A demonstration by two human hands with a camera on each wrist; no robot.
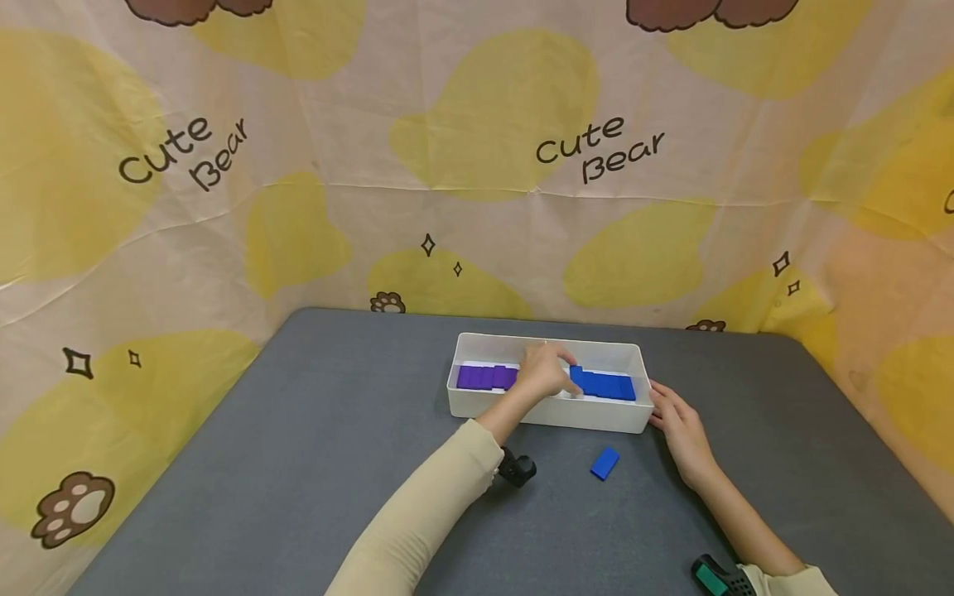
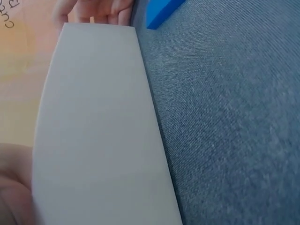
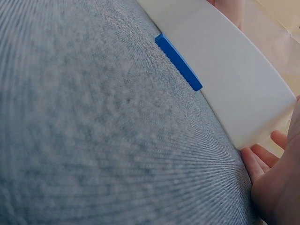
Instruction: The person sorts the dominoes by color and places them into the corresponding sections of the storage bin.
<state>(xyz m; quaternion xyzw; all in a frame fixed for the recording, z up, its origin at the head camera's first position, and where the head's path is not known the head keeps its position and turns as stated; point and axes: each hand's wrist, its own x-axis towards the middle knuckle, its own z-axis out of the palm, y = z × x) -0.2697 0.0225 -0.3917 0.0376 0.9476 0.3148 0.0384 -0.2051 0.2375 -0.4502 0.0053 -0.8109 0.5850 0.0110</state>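
Inside a long white box (image 1: 551, 412), my left hand (image 1: 546, 371) reaches over the front wall. Its thumb and index finger curve around the ends of the leftmost blue block (image 1: 576, 377) and appear to pinch it. More blue blocks (image 1: 607, 386) lie in a row to its right, and purple blocks (image 1: 484, 377) line the left part of the box. In the left wrist view the box wall hides the left fingertips. My right hand (image 1: 680, 426) rests against the box's right end with extended fingers (image 3: 265, 156) touching it near the bottom corner.
A loose blue block (image 1: 604, 463) lies on the grey tabletop (image 1: 298, 463) in front of the box. Behind the table hangs a printed cloth (image 1: 484, 124) with yellow patches and lettering.
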